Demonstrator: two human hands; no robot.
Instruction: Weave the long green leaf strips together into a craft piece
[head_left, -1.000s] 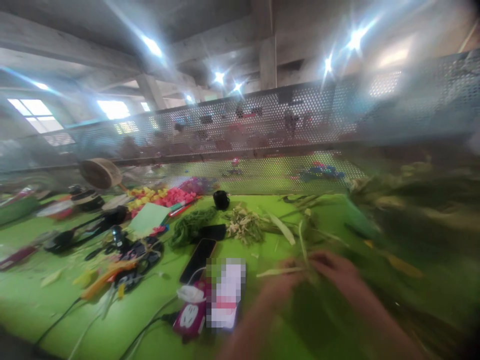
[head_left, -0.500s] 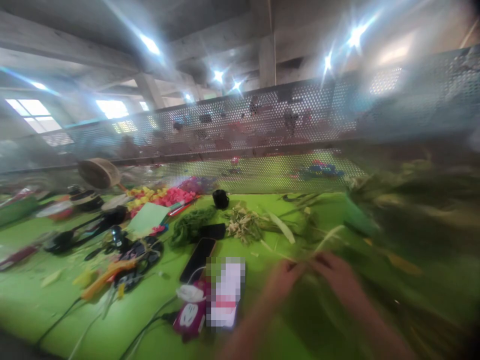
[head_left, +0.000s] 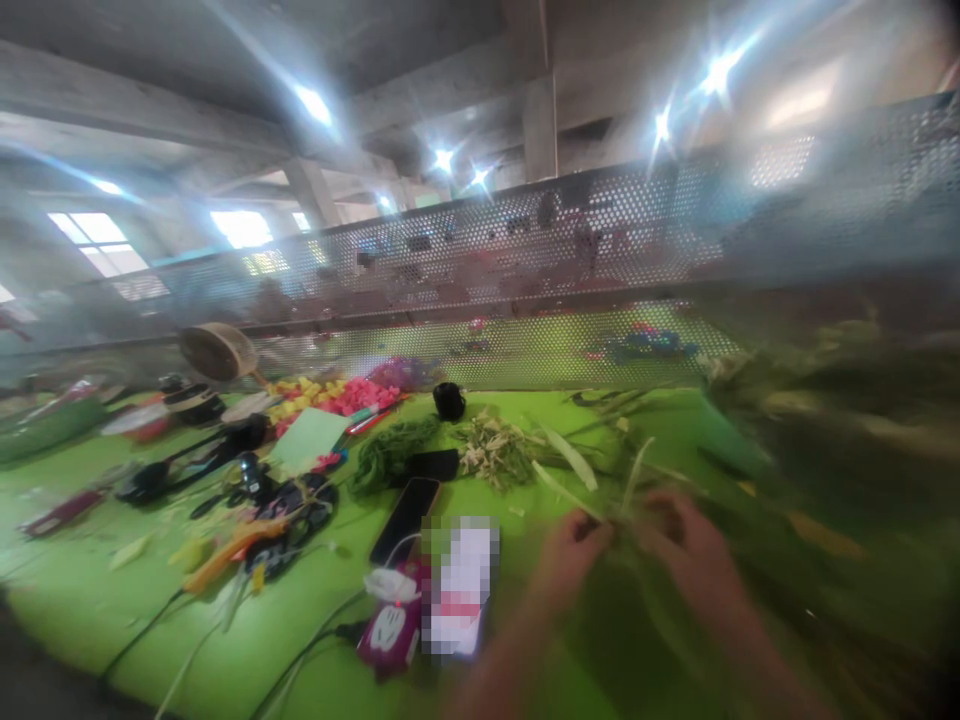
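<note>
Both hands meet over the near right part of the green worktop (head_left: 225,620); the left hand (head_left: 574,548) has its fingertips pressed together, pinching a small bunch of leaf strips (head_left: 626,480) whose pale ends fan up and away towards the far edge; the right hand (head_left: 686,550) curls around the same bunch from the other side, though the blur hides how tightly its fingers close; a heap of foliage (head_left: 832,420) fills the right side; just left of the hands lie a black phone (head_left: 405,507) and a pink charger (head_left: 386,632); pale cuttings (head_left: 495,455), a dark green bundle (head_left: 386,452) and a black cup (head_left: 449,400) sit towards the far edge, under a perforated screen (head_left: 525,250).
</note>
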